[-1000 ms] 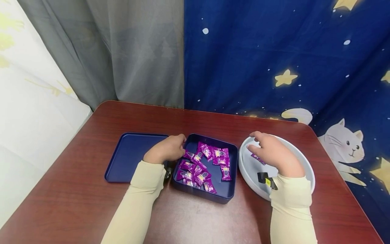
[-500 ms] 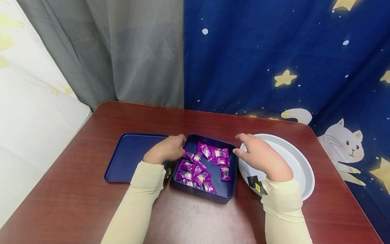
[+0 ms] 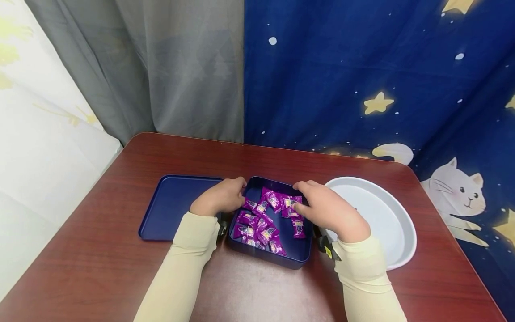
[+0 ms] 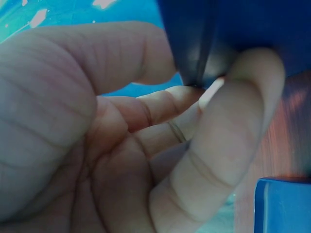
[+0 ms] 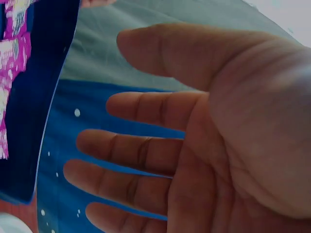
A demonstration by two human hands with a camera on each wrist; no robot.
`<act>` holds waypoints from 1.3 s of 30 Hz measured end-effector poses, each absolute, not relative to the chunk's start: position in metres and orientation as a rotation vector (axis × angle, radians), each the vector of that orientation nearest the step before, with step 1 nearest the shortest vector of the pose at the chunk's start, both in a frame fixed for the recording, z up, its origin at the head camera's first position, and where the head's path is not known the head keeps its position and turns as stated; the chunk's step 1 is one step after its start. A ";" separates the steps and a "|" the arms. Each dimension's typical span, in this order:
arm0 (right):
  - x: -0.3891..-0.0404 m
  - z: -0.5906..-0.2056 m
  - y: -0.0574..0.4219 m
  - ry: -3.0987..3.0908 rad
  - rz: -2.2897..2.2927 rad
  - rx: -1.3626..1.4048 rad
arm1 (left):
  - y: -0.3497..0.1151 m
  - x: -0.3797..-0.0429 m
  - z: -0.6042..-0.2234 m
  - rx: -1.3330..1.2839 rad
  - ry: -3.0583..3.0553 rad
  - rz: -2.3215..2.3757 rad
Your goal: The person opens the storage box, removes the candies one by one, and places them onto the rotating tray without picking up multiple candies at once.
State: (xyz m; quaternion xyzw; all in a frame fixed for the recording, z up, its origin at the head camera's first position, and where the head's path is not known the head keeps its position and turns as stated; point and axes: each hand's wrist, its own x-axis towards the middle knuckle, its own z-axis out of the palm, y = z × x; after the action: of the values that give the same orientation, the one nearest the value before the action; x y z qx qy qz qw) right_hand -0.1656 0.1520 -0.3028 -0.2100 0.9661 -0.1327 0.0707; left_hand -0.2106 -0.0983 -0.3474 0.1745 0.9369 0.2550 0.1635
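Observation:
A dark blue box (image 3: 297, 250) stands mid-table with several purple-wrapped candies (image 3: 261, 221) inside. At its left wall my left hand (image 3: 221, 197) grips the box; in the left wrist view, thumb and curled fingers close on the blue wall (image 4: 218, 29) near a corner. My right hand (image 3: 331, 210) hovers over the box's right side, its fingertips overlapping the candies there in the head view. The right wrist view has its thumb and fingers (image 5: 131, 148) spread apart with nothing between them, beside the box's wall (image 5: 46, 92).
Left of the box lies a flat dark blue lid (image 3: 177, 205), partly behind the left hand. A round white tray (image 3: 388, 223) sits at the right, partly covered by the right arm. Curtains (image 3: 197, 67) hang behind the table's far edge.
My right hand has moved left from over the white tray to over the box's right side. My left hand has stayed at the box's left wall.

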 end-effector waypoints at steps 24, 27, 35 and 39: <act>-0.183 -0.333 0.129 2.830 -0.506 -0.888 | -0.097 -0.210 -0.348 0.492 2.686 0.709; -0.185 -0.333 0.127 2.838 -0.504 -0.888 | -0.097 -0.210 -0.348 0.494 2.687 0.707; -0.190 -0.335 0.122 2.843 -0.477 -0.850 | -0.097 -0.210 -0.348 0.502 2.695 0.701; -0.195 -0.343 0.119 2.849 -0.410 -0.821 | -0.096 -0.210 -0.349 0.500 2.697 0.700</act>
State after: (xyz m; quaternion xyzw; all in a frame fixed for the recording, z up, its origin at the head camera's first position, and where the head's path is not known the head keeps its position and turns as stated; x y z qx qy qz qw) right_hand -0.1954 0.1190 -0.3435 -0.2735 0.9493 -0.1365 0.0740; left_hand -0.2103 -0.0962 -0.3492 0.1746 0.9412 0.2444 0.1548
